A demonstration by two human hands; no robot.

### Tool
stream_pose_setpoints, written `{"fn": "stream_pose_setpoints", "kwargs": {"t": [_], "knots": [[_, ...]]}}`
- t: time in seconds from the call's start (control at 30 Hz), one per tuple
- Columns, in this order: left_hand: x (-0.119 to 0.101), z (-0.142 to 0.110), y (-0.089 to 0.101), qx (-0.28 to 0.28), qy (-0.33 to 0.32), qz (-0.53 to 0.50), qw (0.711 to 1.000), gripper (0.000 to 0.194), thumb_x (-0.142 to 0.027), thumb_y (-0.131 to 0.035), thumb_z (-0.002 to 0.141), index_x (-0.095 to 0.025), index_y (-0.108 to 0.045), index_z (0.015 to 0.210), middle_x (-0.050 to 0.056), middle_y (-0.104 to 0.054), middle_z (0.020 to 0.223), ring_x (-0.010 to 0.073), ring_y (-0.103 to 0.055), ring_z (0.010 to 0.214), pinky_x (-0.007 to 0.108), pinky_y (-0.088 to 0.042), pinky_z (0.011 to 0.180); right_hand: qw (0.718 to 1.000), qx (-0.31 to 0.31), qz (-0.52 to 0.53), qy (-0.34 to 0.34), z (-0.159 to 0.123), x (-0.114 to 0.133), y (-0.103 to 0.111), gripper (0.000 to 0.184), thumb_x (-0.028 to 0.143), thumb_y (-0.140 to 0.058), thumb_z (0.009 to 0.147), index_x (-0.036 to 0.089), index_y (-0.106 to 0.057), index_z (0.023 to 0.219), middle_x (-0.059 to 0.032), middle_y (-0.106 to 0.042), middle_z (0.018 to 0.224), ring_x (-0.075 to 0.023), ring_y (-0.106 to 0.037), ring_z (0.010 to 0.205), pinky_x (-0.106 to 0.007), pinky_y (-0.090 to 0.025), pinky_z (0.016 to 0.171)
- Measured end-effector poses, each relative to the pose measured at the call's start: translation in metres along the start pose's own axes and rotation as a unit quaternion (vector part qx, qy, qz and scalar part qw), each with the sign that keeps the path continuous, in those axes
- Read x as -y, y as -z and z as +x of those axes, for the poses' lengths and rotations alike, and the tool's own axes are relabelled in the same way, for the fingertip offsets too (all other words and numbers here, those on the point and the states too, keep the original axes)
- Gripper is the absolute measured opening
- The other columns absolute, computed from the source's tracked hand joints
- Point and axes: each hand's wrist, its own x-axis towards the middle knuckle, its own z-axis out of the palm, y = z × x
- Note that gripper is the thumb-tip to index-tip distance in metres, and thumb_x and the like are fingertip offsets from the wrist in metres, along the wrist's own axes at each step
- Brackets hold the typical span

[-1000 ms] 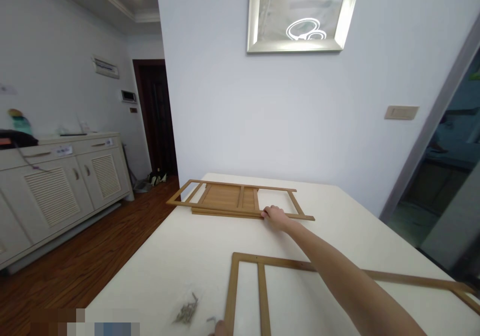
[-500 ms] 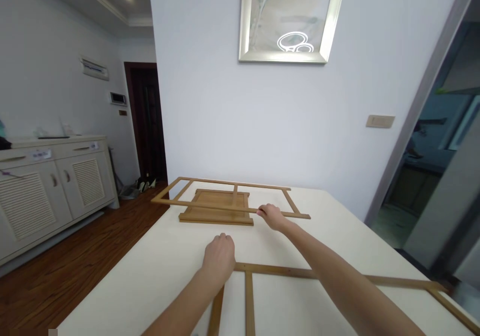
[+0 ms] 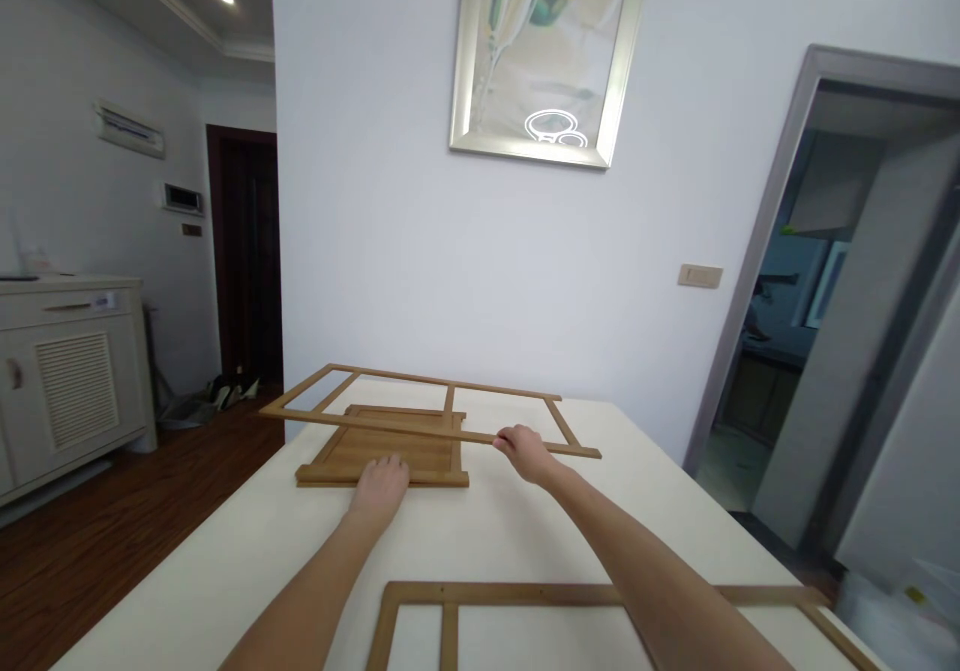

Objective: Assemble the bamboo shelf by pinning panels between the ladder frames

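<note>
a light wooden frame (image 3: pixel 448 407) with crossbars spans over the far part of the white table (image 3: pixel 457 541), its left end reaching past the table's edge. the right hand (image 3: pixel 525 451) has closed on its near rail, right of the middle crossbar, thumb and fingers pinched around the wood. beneath the frame lies a wooden panel (image 3: pixel 420 456), flat on the table; rails of the frame cross in front of it, so part of its face is covered, and whether the two touch is hard to judge. the left hand (image 3: pixel 382 489) lies over the panel's near edge, fingers together and slightly bent; its thumb is hidden, so whether it grips or only rests cannot be told. nearer the viewer, a second frame (image 3: pixel 517 593) lies on the table, cut off by the bottom of the view and partly covered by the right forearm.

on the left, a pale cabinet (image 3: pixel 73 371) carries a small drawer label (image 3: pixel 105 301), its marks too small and blurred to read. a silver-framed picture (image 3: pixel 544 56) hangs on the wall, its top cut off, a bright ring-shaped reflection over its lower part.
</note>
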Motion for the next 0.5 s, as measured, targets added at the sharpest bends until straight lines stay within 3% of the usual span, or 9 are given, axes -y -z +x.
{"fn": "stream_pose_setpoints", "kwargs": {"t": [0.1,0.2,0.33,0.5], "knots": [[0.005,-0.003,0.0,-0.018,-0.045,0.016,0.999,0.015,-0.019,-0.053,0.093,-0.013,-0.064,0.101,0.007,-0.065,0.103,0.0192,-0.062,0.094,0.039,-0.049,0.085,1.0,0.0,-0.002,-0.002,0.001,-0.005,0.001,0.028,0.036,-0.057,0.094,0.017,-0.061,0.114,-0.0067,-0.063,0.115,-0.0198,-0.063,0.098,-0.042,-0.053,0.085],[0.011,-0.013,0.001,-0.045,-0.085,0.023,0.995,0.027,-0.004,-0.041,0.091,-0.011,-0.063,0.105,0.012,-0.062,0.105,0.022,-0.059,0.096,0.037,-0.044,0.083,1.0,0.001,-0.005,-0.006,0.002,-0.008,0.001,0.029,0.036,-0.057,0.094,0.017,-0.06,0.115,-0.007,-0.063,0.116,-0.0202,-0.063,0.099,-0.042,-0.053,0.085],[0.011,-0.032,0.006,-0.067,-0.128,0.026,0.989,0.03,-0.002,-0.039,0.089,-0.013,-0.06,0.106,0.012,-0.06,0.1,0.0241,-0.056,0.093,0.037,-0.041,0.077,1.0,0.012,-0.004,-0.01,0.001,-0.01,-0.001,0.028,0.036,-0.057,0.094,0.017,-0.06,0.115,-0.007,-0.063,0.116,-0.0201,-0.063,0.098,-0.042,-0.053,0.085],[-0.003,-0.059,0.018,-0.099,-0.176,0.027,0.979,0.028,-0.003,-0.04,0.088,-0.016,-0.056,0.106,0.01,-0.058,0.1,0.0229,-0.052,0.089,0.036,-0.039,0.072,1.0,0.021,-0.002,-0.01,-0.004,-0.002,-0.007,0.029,0.036,-0.057,0.094,0.018,-0.06,0.116,-0.0072,-0.062,0.117,-0.0205,-0.063,0.099,-0.042,-0.053,0.086]]}}
